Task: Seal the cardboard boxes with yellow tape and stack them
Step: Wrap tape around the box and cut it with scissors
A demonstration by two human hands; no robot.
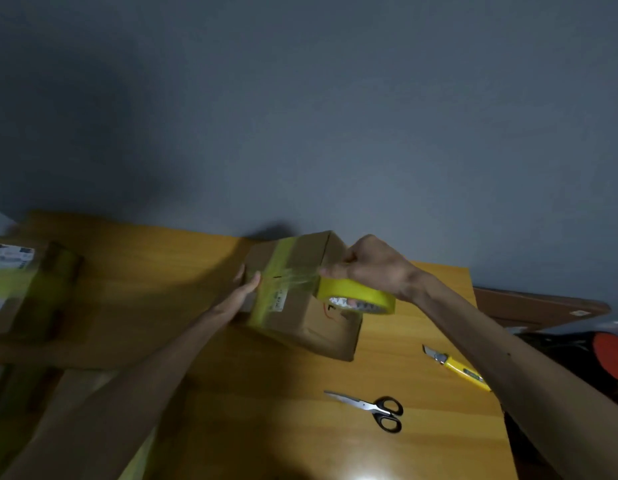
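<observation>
Box (319, 329) long axis runs near-far; right hand (373, 266) grips tape roll (358, 293).

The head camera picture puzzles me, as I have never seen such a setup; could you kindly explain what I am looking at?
There is no machine here. A person wears one wide-angle camera on the head, looking forward and down, so the two bare arms reach in from below. The left hand presses with straight fingers against a cardboard box at the wooden table. The right hand holds a yellow tape roll. A strip stretches from the roll to the box, which already bears a yellow band. On the table lie scissors and a yellow utility knife. At the left, blurred, are more taped boxes.
</observation>
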